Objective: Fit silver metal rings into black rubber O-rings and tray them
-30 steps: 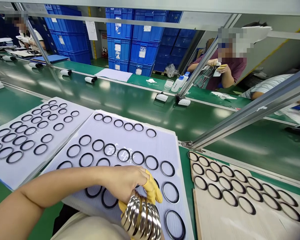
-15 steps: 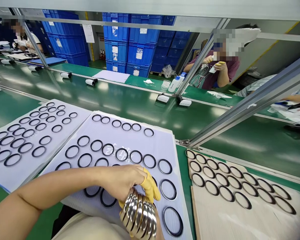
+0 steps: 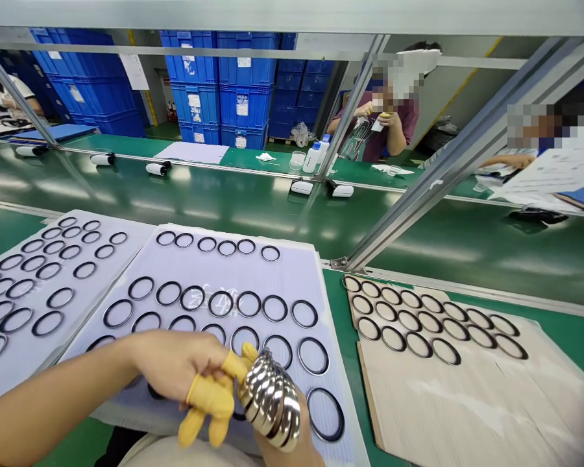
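Note:
My right hand [image 3: 292, 447] sits at the bottom edge, mostly hidden beneath a stack of shiny metal rings [image 3: 270, 399] that it holds. My left hand [image 3: 189, 366] is just left of the stack, with yellow finger cots on its fingers. One yellow fingertip reaches the stack's left side, and the hand holds nothing that I can see. Under both hands lies a white corrugated sheet [image 3: 292, 272] with several dark-rimmed rings [image 3: 248, 303] set out in rows.
A second white sheet [image 3: 121, 272] of rings lies to the left, and a beige board [image 3: 442, 402] with rings in rows lies to the right. A green conveyor belt [image 3: 418, 243] runs behind them. Co-workers [image 3: 389, 123] sit beyond it, before stacked blue crates [image 3: 238, 91].
My left hand has moved left off the top of the ring stack, and its fingers have opened out. The stack has risen slightly, and the view has shifted.

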`<state>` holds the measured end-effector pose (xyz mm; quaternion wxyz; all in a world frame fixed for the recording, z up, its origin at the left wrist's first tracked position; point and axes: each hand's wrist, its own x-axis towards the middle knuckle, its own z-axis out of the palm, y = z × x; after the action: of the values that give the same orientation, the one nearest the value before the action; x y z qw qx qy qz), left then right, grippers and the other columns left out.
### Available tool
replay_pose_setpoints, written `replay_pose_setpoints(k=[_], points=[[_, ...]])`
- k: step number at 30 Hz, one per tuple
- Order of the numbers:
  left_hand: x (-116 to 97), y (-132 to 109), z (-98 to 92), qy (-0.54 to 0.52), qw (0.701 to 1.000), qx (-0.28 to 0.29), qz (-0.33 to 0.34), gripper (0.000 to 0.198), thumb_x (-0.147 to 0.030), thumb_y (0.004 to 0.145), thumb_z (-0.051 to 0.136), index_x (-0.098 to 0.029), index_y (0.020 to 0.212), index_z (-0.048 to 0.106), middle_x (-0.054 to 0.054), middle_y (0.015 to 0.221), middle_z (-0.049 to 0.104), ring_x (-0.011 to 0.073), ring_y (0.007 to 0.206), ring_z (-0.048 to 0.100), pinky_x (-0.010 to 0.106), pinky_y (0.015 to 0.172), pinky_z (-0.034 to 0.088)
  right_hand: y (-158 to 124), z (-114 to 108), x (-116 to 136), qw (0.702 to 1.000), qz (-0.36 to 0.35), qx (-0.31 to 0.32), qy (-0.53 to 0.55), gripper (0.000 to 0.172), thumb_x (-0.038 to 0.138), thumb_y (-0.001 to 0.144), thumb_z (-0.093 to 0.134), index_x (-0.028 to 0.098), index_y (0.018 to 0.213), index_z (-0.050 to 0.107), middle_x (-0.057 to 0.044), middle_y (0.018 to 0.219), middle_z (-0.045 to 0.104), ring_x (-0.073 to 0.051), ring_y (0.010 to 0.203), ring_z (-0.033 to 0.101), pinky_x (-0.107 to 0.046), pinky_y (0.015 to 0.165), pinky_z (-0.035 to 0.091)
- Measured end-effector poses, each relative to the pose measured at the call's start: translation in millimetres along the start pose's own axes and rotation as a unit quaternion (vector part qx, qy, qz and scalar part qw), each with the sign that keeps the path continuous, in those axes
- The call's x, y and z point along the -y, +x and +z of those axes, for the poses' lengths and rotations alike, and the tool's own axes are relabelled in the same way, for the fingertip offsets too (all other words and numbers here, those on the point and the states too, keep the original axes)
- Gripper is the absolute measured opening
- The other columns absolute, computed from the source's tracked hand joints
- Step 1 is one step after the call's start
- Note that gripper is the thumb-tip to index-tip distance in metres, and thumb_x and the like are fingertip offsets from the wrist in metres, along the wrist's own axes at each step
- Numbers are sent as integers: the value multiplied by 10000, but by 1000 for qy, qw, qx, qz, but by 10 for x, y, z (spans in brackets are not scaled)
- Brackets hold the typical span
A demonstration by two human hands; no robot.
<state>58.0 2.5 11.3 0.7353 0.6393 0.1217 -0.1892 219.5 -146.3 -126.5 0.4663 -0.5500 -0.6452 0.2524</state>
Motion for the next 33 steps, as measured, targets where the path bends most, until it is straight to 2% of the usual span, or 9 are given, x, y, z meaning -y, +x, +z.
replay_pose_setpoints(k=[5,9,11,14,18,21,25,29,33], points=[[46,189,101,49,998,32,22,187,-370,900,470,-204,814,492,-61,484,432,87,371,342,172,375,287,44,138,-54,995,67,16,70,487,268,768,720,313,1243,617,-42,1068,746,-282,939,725,-350,773,611],[65,235,92,100,993,10,56,215,-376,902,469,-212,766,437,-73,484,362,86,405,335,168,408,303,203,179,-118,964,106,122,209,416,483,757,736,314,1136,697,6,892,768,-259,944,723,-386,932,541],[83,242,91,143,986,-3,80,289,-386,896,498,-212,704,371,-78,488,322,78,423,303,164,423,292,268,125,-116,945,126,152,261,455,602,781,662,263,1077,726,-14,852,760,-259,923,727,-413,911,546],[124,258,100,171,981,-2,90,369,-488,909,488,-208,705,362,-68,516,344,76,442,303,166,431,292,287,-57,-3,935,137,144,295,566,664,738,662,239,1108,712,-33,889,751,-273,930,724,-408,856,570],[148,292,119,171,980,4,97,497,-662,900,405,-185,821,518,-6,604,522,103,514,440,179,494,387,238,-368,282,927,138,117,328,909,510,543,872,262,1349,533,-82,1236,660,-319,1142,629,-421,1028,462],[133,328,146,132,986,-23,95,620,-726,887,326,-164,912,588,42,664,625,127,543,501,213,548,450,232,-487,399,930,111,98,336,919,618,585,801,231,1367,511,-129,1249,646,-324,1142,622,-430,1010,473],[121,393,202,47,990,-97,90,765,-816,819,275,-147,779,643,84,667,673,154,575,568,276,686,510,221,-451,355,958,83,70,267,860,751,605,699,226,1279,600,-141,1198,663,-350,1174,598,-456,972,498],[115,449,249,-71,987,-134,58,615,-710,839,485,-151,663,672,59,615,681,147,556,608,266,663,524,189,-374,315,964,78,39,252,951,736,559,750,223,1333,550,-149,1255,626,-362,1173,600,-440,958,516],[98,456,256,-130,982,-131,36,436,-556,804,645,-145,673,714,49,641,704,134,534,624,239,584,518,165,-323,372,966,76,15,248,958,765,655,655,217,1415,459,-158,1326,572,-346,1200,582,-430,1016,475]])
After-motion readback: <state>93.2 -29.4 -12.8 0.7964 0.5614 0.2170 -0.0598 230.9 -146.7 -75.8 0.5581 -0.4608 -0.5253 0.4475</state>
